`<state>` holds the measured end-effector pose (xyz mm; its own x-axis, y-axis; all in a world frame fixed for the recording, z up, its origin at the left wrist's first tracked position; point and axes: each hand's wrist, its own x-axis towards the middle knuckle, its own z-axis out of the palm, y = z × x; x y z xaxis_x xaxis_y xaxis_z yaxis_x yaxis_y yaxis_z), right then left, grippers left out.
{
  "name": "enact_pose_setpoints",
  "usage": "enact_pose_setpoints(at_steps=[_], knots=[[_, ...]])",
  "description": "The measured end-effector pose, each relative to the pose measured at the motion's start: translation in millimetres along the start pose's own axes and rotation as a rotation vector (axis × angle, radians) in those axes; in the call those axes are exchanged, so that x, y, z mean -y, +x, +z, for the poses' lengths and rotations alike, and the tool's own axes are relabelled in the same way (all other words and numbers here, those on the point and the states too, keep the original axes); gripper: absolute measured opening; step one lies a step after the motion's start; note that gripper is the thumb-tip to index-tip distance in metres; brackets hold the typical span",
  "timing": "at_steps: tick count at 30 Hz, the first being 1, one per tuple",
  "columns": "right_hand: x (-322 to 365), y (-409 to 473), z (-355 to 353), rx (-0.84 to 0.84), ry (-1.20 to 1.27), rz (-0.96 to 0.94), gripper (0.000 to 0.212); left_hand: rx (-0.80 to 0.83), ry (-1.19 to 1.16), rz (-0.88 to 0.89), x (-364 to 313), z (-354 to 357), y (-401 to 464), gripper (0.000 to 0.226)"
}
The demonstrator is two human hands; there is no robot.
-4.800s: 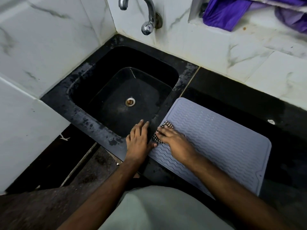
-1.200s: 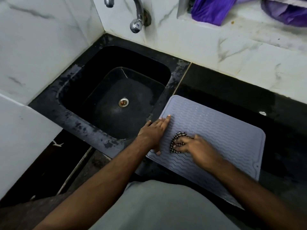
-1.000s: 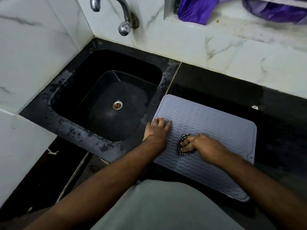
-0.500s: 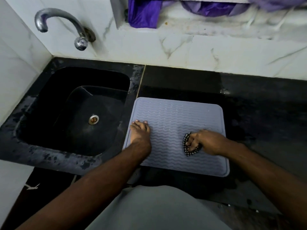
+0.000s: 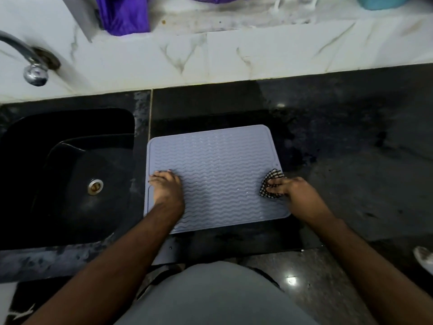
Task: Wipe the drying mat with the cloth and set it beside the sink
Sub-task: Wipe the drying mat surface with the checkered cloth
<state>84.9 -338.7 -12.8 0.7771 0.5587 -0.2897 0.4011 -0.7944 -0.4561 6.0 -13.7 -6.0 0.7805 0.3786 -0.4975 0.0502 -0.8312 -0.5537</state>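
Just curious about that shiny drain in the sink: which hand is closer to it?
The left hand, resting flat on the drying mat's sink-side edge, just across the sink's rim from the drain. The right hand presses the cloth at the far edge.

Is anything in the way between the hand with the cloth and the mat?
No. The right hand presses the checked cloth straight onto the drying mat at its right edge. The left hand lies flat on the mat near the sink.
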Motion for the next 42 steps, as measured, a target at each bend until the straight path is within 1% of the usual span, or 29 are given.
enact_pose_setpoints(at_steps=[3,5,7,9,10,12,13,14,15,16,17,19,21,24,25,27,30,32,33,34,36,38,40,42], knots=[[34,-13,17,-0.137,0.008,0.119,0.063,-0.001,-0.013,-0.008,-2,-1,0,0.062],[55,-17,23,-0.217,0.117,0.181,0.066,0.002,-0.026,0.006,-2,-4,-1,0.061],[66,-18,21,-0.315,0.261,0.236,0.064,0.023,-0.046,0.031,2,-8,-4,0.059],[67,-17,18,-0.423,0.292,0.256,0.062,0.060,-0.106,0.059,10,-8,-8,0.065],[65,-16,17,-0.466,0.269,0.260,0.060,0.074,-0.163,0.079,14,-4,-10,0.074],[60,-15,14,-0.519,0.171,0.271,0.056,0.110,-0.339,0.135,24,6,-12,0.102],[57,-13,13,-0.519,0.115,0.278,0.053,0.119,-0.446,0.178,28,11,-11,0.117],[55,-10,14,-0.493,0.075,0.300,0.050,0.103,-0.562,0.237,30,16,-9,0.127],[56,-6,16,-0.439,0.047,0.335,0.049,0.052,-0.675,0.308,30,20,-9,0.131],[59,-2,20,-0.362,0.014,0.380,0.048,-0.036,-0.751,0.385,26,23,-9,0.129],[64,3,25,-0.281,-0.044,0.430,0.049,-0.142,-0.769,0.450,19,25,-7,0.124],[74,15,37,-0.177,-0.177,0.517,0.052,-0.314,-0.734,0.515,2,26,-2,0.118],[88,26,42,-0.142,-0.262,0.603,0.051,-0.356,-0.697,0.542,-12,28,5,0.122],[119,39,45,-0.157,-0.370,0.704,0.044,-0.324,-0.631,0.573,-23,34,18,0.129],[135,42,51,-0.153,-0.385,0.708,0.043,-0.326,-0.648,0.575,-24,35,22,0.130],[167,47,64,-0.148,-0.379,0.658,0.040,-0.376,-0.706,0.585,-25,39,26,0.129],[184,49,73,-0.185,-0.330,0.548,0.037,-0.424,-0.713,0.615,-27,45,32,0.123],[171,39,66,-0.172,-0.263,0.443,0.038,-0.436,-0.729,0.608,-29,48,33,0.124],[160,32,58,-0.200,-0.229,0.429,0.040,-0.456,-0.742,0.608,-30,50,34,0.125],[147,28,51,-0.271,-0.225,0.442,0.043,-0.497,-0.749,0.611,-31,54,34,0.125],[121,21,39,-0.416,-0.306,0.505,0.046,-0.621,-0.743,0.636,-33,62,34,0.118],[101,20,38,-0.438,-0.352,0.529,0.049,-0.708,-0.737,0.641,-35,70,35,0.114],[93,22,45,-0.453,-0.322,0.563,0.050,-0.720,-0.731,0.632,-37,70,36,0.114],[98,28,53,-0.522,-0.283,0.608,0.048,-0.709,-0.725,0.628,-39,70,36,0.116]])
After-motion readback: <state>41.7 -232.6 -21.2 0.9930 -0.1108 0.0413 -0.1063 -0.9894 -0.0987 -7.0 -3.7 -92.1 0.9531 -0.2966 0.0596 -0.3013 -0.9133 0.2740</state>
